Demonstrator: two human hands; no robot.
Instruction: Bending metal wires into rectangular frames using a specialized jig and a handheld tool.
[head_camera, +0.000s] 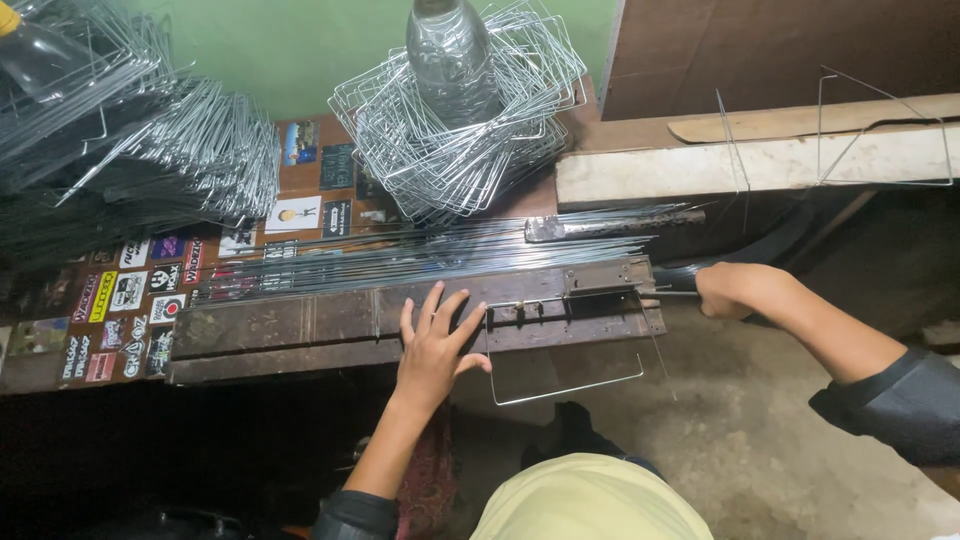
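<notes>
My left hand (437, 343) lies flat, fingers spread, on a rusty metal bending jig (300, 328) at the bench's front edge. It presses next to a thin wire (560, 385) bent into a rectangular loop that hangs out from the jig toward me. My right hand (728, 289) is closed around a dark lever handle (672, 279) at the jig's right end. A bundle of straight wire rods (430, 255) lies along the bench just behind the jig.
A stack of bent wire frames (455, 130) with a plastic bottle (452, 55) on top stands behind. More wire frames (150, 130) pile up at left. Stickers (130, 295) cover the bench. A wooden plank (760, 165) holds one bent wire frame (885, 130) at right.
</notes>
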